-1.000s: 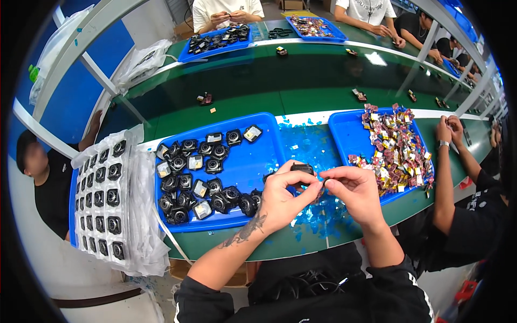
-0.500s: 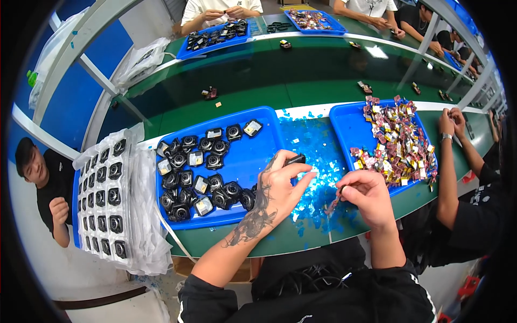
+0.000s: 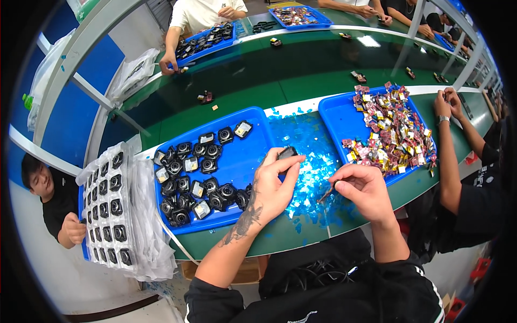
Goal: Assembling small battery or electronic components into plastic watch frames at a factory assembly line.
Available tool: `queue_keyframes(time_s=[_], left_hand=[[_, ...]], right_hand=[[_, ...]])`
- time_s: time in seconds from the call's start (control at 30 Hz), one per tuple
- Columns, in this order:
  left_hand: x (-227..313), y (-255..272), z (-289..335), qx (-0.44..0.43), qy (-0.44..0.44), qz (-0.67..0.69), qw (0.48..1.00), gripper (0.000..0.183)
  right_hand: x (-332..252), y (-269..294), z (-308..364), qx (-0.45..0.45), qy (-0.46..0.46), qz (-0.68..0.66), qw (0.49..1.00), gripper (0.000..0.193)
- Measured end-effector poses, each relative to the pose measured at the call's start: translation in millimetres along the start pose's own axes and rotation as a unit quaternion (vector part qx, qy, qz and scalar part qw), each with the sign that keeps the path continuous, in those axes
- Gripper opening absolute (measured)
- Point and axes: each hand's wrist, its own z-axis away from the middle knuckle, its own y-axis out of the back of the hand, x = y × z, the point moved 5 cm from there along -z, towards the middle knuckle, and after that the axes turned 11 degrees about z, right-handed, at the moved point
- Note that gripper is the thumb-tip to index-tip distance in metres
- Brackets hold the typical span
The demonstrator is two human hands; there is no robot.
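Blue flakes (image 3: 307, 180) litter the bench (image 3: 285, 245); left fingers (image 3: 290, 163) grip a block (image 3: 287, 153), right fingers (image 3: 349, 190) apparently a strip (image 3: 326, 194).

A fisheye camera on the wearer's head looked down closely at a green workbench (image 3: 296, 240), facing twelve o'clock across it; left hand (image 3: 273, 185) and right hand (image 3: 362, 192) were near centre, forearms (image 3: 231, 253) entering around six.

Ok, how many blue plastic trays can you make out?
5 trays: near left, near right, far left, far middle, far right. A blue edge behind the clear blister stack may be a sixth; others could be hidden.
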Motion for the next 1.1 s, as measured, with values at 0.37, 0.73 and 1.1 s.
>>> queue_keyframes(time_s=[0.37, 0.73, 1.1], left_hand=[[1.2, -10.9, -2.4, -0.017, 0.105, 0.391, 0.914, 0.043], [-10.7, 35.9, 7.1, 0.126, 0.055, 0.156, 0.978, 0.036], [11.0, 7.5, -2.3, 0.142, 0.131, 0.294, 0.936, 0.032]], right_hand=[[-14.0, -7.0, -18.9, 0.079, 0.056, 0.185, 0.978, 0.015], [16.5, -28.8, -11.4, -0.024, 0.035, 0.036, 0.998, 0.013], [18.1, -7.3, 24.9, 0.08, 0.022, 0.035, 0.996, 0.018]])
